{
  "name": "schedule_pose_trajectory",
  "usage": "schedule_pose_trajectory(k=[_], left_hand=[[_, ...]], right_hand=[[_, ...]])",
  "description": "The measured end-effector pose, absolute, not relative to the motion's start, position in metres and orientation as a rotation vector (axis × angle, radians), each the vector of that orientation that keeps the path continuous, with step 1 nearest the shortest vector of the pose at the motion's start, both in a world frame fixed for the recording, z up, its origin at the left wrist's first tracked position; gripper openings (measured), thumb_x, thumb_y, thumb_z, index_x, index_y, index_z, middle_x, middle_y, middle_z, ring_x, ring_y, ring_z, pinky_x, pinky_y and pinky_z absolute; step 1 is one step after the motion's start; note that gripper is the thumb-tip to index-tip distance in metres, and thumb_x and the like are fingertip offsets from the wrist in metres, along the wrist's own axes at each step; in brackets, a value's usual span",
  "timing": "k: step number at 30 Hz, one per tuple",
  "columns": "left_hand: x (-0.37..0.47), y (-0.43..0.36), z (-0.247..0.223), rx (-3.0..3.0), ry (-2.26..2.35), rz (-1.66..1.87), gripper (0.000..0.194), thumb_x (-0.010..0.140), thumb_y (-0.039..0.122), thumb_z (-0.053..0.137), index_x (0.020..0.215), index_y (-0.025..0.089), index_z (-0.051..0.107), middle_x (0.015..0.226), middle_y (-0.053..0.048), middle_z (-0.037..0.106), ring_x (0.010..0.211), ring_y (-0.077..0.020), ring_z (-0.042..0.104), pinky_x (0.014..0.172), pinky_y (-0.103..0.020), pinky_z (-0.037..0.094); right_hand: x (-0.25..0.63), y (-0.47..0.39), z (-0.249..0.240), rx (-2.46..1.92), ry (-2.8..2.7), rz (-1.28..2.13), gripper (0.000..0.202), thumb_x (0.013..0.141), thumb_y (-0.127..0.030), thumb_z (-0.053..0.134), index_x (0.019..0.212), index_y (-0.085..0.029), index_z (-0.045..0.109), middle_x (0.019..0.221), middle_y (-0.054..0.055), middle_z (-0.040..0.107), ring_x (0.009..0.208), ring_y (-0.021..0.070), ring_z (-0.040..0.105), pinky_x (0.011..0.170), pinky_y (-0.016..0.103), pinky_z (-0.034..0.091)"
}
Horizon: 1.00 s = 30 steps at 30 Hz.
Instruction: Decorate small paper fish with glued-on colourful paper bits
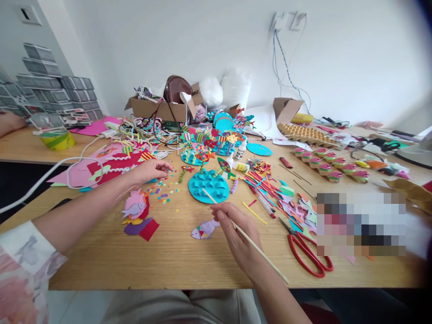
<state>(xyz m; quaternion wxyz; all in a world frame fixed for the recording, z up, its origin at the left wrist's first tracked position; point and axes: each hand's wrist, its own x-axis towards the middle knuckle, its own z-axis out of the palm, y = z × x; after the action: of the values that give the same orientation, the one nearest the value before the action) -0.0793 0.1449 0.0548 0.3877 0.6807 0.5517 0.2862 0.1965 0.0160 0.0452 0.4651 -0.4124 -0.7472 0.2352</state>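
My right hand grips a thin wooden stick like a pen, its tip pointing toward a blue paper disc with raised scalloped loops. Beneath that hand lies a purple paper fish with small coloured pieces by its head. Over on the left, my left hand hovers by scattered paper dots, fingers curled together; whatever they may pinch is too small to see. Paper cut-outs in pink and purple lie piled below my left forearm. Two glue bottles stand behind the disc.
Red-handled scissors lie at the right, beside paper strips and scraps. Finished fish decorations, a cardboard box and egg trays fill the back. A white cable crosses at left. Another person's hand shows at far left.
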Motion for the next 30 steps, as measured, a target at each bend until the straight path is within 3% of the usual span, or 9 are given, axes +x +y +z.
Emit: schedule_pose_trajectory(k=[6,17,23,30], left_hand=[[-0.079,0.144,0.055,1.727,1.468,0.742,0.011,0.054,0.020,0.059,0.065,0.017,0.056,0.057,0.004,0.054,0.056,-0.0116,0.050,0.053,-0.022,0.038],[-0.069,0.126,0.062,1.575,1.390,0.766,0.024,0.060,0.028,0.061,0.081,0.016,0.060,0.073,0.000,0.059,0.062,-0.0110,0.054,0.055,-0.022,0.041],[-0.065,0.120,0.063,1.473,1.329,0.774,0.021,0.060,0.028,0.064,0.077,0.017,0.056,0.066,0.002,0.054,0.057,-0.0084,0.051,0.050,-0.019,0.037],[-0.066,0.122,0.055,1.438,1.397,0.754,0.020,0.060,0.027,0.065,0.070,0.016,0.051,0.057,0.005,0.051,0.046,-0.0060,0.045,0.042,-0.017,0.029]], right_hand=[[0.193,0.017,0.044,-1.008,-1.858,0.634,0.020,0.089,-0.023,0.042,0.091,-0.018,0.062,0.080,0.004,0.063,0.073,0.0145,0.059,0.064,0.024,0.045],[0.192,0.020,0.044,-1.039,-1.801,0.659,0.015,0.085,-0.021,0.047,0.088,-0.019,0.062,0.076,0.003,0.063,0.067,0.0135,0.058,0.060,0.023,0.044],[0.173,0.039,0.043,-1.040,-1.738,0.774,0.015,0.077,-0.016,0.050,0.086,-0.020,0.062,0.075,0.001,0.062,0.065,0.0122,0.057,0.058,0.022,0.046],[0.165,0.048,0.054,-1.011,-1.831,0.698,0.017,0.074,-0.013,0.051,0.086,-0.018,0.061,0.080,0.004,0.064,0.074,0.0151,0.060,0.068,0.027,0.047]])
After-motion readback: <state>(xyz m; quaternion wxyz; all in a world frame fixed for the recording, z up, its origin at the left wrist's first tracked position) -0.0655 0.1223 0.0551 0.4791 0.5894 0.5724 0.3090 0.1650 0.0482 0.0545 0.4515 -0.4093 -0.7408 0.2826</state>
